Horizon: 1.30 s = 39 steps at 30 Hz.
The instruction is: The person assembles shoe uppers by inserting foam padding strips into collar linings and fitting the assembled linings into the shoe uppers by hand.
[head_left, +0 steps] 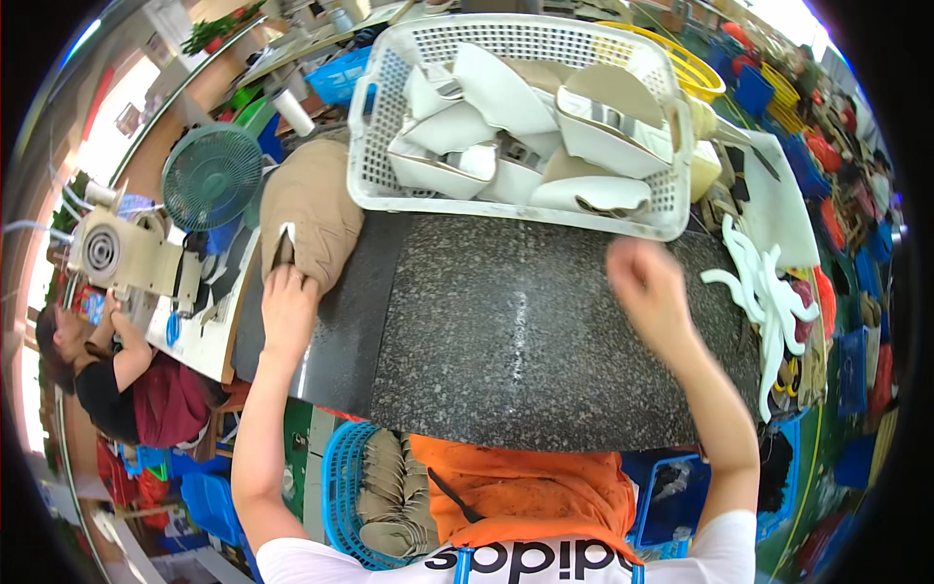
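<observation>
Left hand (289,310) on tan cloth (309,209)

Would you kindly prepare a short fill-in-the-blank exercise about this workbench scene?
1. The left hand touches a tan ____-coloured shoe upper.
2. The white basket holds shoe ____.
3. The right hand hovers, holding ____.
4. The fan is ____.

Missing: brown; uppers; nothing; green

No packages, labels, signs or screens can be told apart here. The far left edge shows a small pale rectangle (128,119) on the wall, too blurred to say whether it is a sign or picture.
</observation>
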Each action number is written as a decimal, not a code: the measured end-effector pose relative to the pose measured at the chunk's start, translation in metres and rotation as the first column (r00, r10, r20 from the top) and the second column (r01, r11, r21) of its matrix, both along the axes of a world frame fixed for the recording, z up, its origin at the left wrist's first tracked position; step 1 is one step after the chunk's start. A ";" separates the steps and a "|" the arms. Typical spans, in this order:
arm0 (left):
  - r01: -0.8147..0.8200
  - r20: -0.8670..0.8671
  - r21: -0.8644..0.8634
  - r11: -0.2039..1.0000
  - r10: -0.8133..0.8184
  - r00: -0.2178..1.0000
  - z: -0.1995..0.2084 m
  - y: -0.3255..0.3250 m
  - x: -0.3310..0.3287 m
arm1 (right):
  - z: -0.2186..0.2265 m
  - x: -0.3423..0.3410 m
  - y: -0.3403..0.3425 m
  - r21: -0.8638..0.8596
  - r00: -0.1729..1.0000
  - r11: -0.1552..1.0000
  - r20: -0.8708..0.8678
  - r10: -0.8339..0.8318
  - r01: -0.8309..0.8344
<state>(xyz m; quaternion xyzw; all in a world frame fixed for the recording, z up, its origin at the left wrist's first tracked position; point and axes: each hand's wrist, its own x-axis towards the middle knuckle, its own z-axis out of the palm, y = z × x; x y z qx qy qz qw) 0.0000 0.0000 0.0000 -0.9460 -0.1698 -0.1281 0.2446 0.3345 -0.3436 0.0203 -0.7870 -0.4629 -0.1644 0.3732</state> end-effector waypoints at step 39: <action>-0.262 0.388 -0.108 0.959 0.283 0.877 -0.013 -0.077 0.055 | -0.071 0.035 -0.209 -0.437 0.687 0.535 0.540 -0.487 0.723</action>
